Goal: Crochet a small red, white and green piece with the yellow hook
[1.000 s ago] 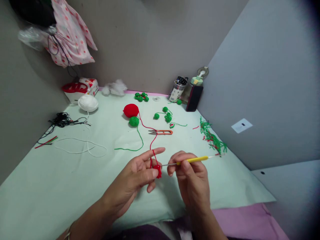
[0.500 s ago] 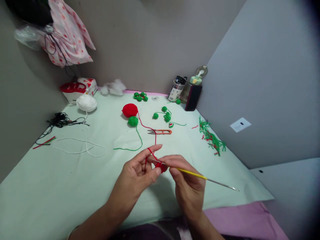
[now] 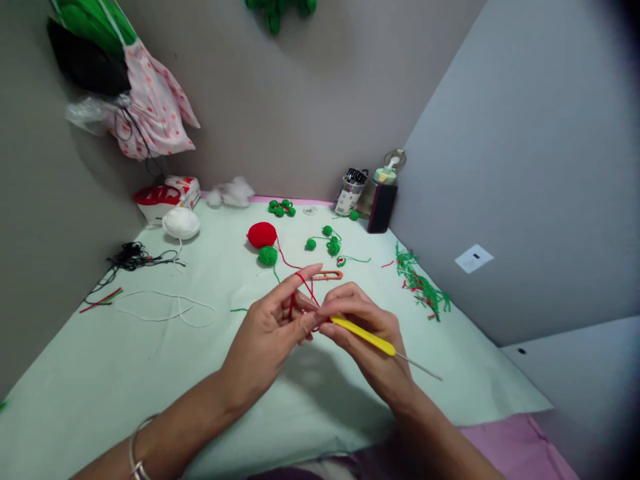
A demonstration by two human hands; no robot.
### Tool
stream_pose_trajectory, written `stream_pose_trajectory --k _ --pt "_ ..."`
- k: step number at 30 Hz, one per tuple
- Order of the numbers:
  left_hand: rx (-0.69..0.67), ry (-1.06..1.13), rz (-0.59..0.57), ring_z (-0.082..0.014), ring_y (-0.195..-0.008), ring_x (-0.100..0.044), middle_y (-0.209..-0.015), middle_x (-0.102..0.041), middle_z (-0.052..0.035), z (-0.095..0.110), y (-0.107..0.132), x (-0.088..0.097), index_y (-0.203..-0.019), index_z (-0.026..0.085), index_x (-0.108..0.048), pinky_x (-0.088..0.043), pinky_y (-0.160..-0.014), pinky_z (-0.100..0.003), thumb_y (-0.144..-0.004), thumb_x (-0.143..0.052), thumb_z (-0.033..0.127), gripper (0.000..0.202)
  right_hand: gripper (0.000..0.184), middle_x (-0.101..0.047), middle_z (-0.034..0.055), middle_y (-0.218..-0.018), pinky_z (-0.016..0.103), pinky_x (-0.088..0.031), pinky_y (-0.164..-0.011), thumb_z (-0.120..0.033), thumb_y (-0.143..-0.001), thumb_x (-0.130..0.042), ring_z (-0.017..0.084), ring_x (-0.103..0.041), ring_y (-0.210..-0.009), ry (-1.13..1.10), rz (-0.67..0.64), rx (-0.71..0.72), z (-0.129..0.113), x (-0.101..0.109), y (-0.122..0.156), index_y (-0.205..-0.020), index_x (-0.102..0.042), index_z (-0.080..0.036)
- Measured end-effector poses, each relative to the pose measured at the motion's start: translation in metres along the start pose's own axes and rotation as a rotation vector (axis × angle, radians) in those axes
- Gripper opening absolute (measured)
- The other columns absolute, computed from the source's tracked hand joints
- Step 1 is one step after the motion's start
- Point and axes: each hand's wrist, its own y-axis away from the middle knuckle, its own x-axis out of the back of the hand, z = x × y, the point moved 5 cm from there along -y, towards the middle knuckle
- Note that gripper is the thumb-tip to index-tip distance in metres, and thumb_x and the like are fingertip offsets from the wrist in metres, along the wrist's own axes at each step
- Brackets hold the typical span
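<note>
Between finger and thumb, my left hand [image 3: 270, 330] pinches a small red crochet piece, now almost hidden by the fingertips. A strand of red yarn [image 3: 307, 285] loops over the raised left index finger and runs back to the red yarn ball [image 3: 261, 235]. My right hand [image 3: 373, 333] grips a crochet hook [image 3: 367, 336] by its flat yellow handle; one metal end points down to the right, the other is lost among the fingers. Both hands' fingertips meet over the red work. Just behind them lie orange thread snips [image 3: 330, 275], their blades covered by my left hand.
A green yarn ball [image 3: 267, 256] touches the red one. Several small green crocheted balls [image 3: 333, 245] lie mid-table. Yarn scraps [image 3: 423, 283] line the right side. At the back are a pen holder [image 3: 349, 193], a phone [image 3: 383, 208] and stuffing [image 3: 233, 193]; a white ball [image 3: 181, 223] sits left.
The view has tilted upward. Both hands have drawn closer together, and the hook has turned so its broad yellow handle faces me. The red piece has gone behind the fingertips.
</note>
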Motion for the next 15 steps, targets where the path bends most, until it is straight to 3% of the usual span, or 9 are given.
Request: stream_pose_trajectory --k 4,8,10,12,15 --pt "-0.110 -0.127 -0.078 -0.0169 -0.084 -0.067 -0.094 -0.071 -0.0018 0.021 -0.020 0.007 -0.141 0.023 -0.066 -0.051 -0.091 -0.034 -0.100 -0.062 0.031 0.043 0.008 -0.068 0.0028 -0.095 0.031 -0.057 -0.073 -0.023 -0.087 -0.082 0.017 -0.066 -0.085 -0.103 -0.031 0.030 0.004 0.010 -0.034 -0.091 -0.084 -0.029" --pt "-0.061 -0.103 -0.008 -0.0152 -0.080 -0.063 -0.112 -0.069 -0.0043 0.015 -0.042 0.016 -0.137 0.023 -0.064 -0.051 -0.077 -0.031 -0.087 -0.078 0.031 0.053 0.005 -0.074 -0.0001 -0.088 0.028 -0.054 -0.072 -0.026 -0.082 -0.086 0.014 -0.065 -0.075 -0.235 0.048 -0.050 0.024 0.014 -0.057 -0.085 -0.083 -0.028" --pt "-0.046 -0.068 -0.029 -0.0161 -0.078 -0.061 -0.100 -0.070 -0.0031 0.005 -0.050 0.015 -0.125 0.020 -0.069 -0.049 -0.071 -0.030 -0.080 -0.083 0.031 0.049 0.009 -0.076 0.0003 -0.086 0.029 -0.055 -0.077 -0.029 -0.077 -0.089 0.016 -0.068 -0.081 -0.244 0.085 -0.090 0.033 0.011 -0.062 -0.082 -0.082 -0.027" --pt "-0.054 -0.055 -0.015 -0.0168 -0.080 -0.061 -0.092 -0.069 -0.0028 -0.004 -0.055 0.014 -0.109 0.018 -0.072 -0.049 -0.074 -0.030 -0.080 -0.082 0.032 0.034 0.012 -0.077 0.0006 -0.084 0.030 -0.055 -0.079 -0.031 -0.073 -0.091 0.017 -0.069 -0.082 -0.249 0.122 -0.116 0.041 0.008 -0.062 -0.080 -0.082 -0.026" --pt "-0.042 -0.037 0.026 -0.0171 -0.080 -0.062 -0.087 -0.069 -0.0020 -0.017 -0.056 0.016 -0.099 0.018 -0.070 -0.051 -0.076 -0.031 -0.080 -0.082 0.034 0.028 0.015 -0.077 0.0006 -0.083 0.030 -0.054 -0.078 -0.031 -0.073 -0.091 0.017 -0.068 -0.081 -0.240 0.157 -0.132 0.049 0.007 -0.060 -0.082 -0.081 -0.025"
